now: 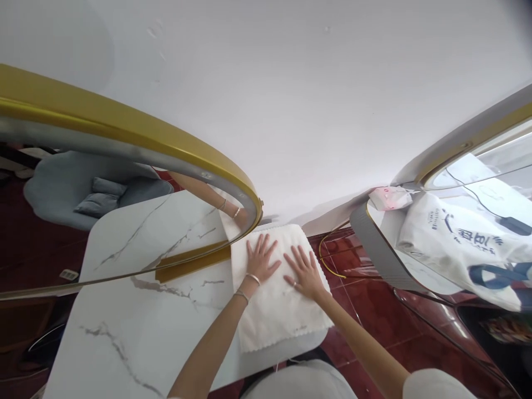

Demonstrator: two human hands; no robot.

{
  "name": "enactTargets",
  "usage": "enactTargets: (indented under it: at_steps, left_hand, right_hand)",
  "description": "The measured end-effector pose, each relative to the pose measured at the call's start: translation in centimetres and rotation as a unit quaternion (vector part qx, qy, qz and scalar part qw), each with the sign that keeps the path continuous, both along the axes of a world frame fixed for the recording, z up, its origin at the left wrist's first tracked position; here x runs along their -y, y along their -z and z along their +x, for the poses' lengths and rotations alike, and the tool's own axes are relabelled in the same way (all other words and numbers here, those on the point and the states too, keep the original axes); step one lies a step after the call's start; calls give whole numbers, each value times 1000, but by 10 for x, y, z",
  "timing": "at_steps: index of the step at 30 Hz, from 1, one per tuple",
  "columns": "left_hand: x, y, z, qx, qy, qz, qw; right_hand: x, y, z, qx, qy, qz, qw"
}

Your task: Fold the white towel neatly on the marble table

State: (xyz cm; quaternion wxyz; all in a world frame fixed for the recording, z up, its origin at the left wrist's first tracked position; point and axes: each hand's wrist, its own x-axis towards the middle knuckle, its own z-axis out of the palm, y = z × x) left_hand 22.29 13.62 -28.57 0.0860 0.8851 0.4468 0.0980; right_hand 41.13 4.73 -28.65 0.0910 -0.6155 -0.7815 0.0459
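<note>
Seems well advanced: shows the white cloth [279, 310] already folded into a thick rectangle, lying at the lower centre of the frame, on the right end of the marble table [145, 321], with its lower edge close to the table's rim. Judging from this, leaves mostly the smoothing, and perhaps one more fold; cannot say for sure. Shows the scalloped lower edge a little wavy, not yet fully flat.

Presses the left hand [261, 259] palm down on the upper part of the cloth, fingers spread apart and pointing toward the top of the frame, thin bracelets on the wrist. Lays the right hand [304, 271] just beside it, also flat, fingers apart and angled toward the upper left, a ring on one finger. Grips nothing with either hand; only rests on the fabric. Reaches with both forearms from the bottom edge of the frame, nearly straight. Places all this just right of the gold-framed mirror [174, 145] at the left, with an arm reflected in its glass.
</note>
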Motion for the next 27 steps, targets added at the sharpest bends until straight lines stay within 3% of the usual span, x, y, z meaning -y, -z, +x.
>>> enactTargets:
  at_steps: [6, 10, 13, 18, 27]
  left_hand:
    - [70, 9, -16, -13, 13, 8, 1000]
    - [87, 15, -32, 2, -53, 28, 998]
    - [76, 17, -43, 19, -94, 38, 995]
    - [31, 16, -44, 30, -120, 57, 991]
    - [-55, 5, 2, 13, -152, 5, 988]
  right_hand:
    - [99, -4, -16, 24, 4, 8, 1000]
    - [112, -3, -23, 38, 20, 18, 999]
    - [93, -2, -25, 37, 11, 18, 999]
    - [35, 2, -29, 23, 9, 24, 999]
    - [-66, 5, -6, 26, 14, 8, 1000]
